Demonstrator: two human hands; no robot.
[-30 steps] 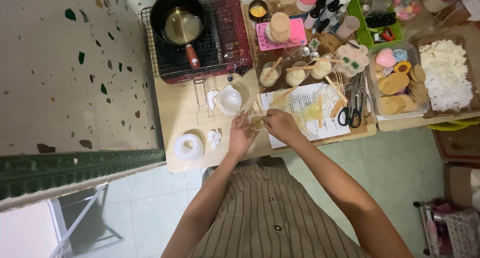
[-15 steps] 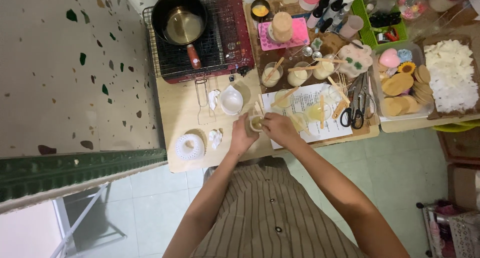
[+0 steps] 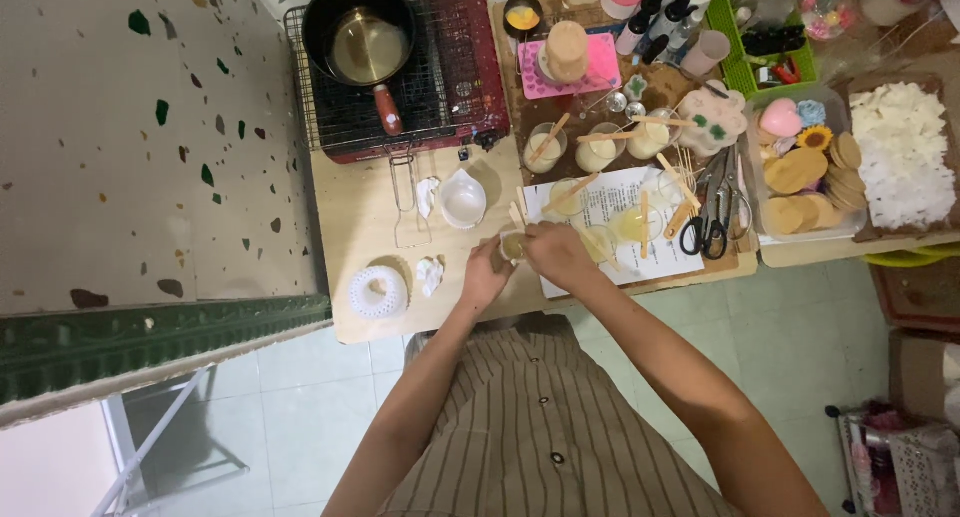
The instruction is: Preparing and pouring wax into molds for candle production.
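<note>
left hand (image 3: 484, 275) and right hand (image 3: 560, 255) meet at a small glass cup (image 3: 513, 245) near the table's (image 3: 360, 217) front edge. left fingers curl around the cup; right fingertips pinch at its rim.

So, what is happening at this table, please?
A person works at a low wooden table. The left hand holds a small glass cup of yellowish liquid, and the right hand is at its rim. Beside them lie a printed sheet, more cups with wooden sticks and scissors. A pan sits on a stove behind.
</note>
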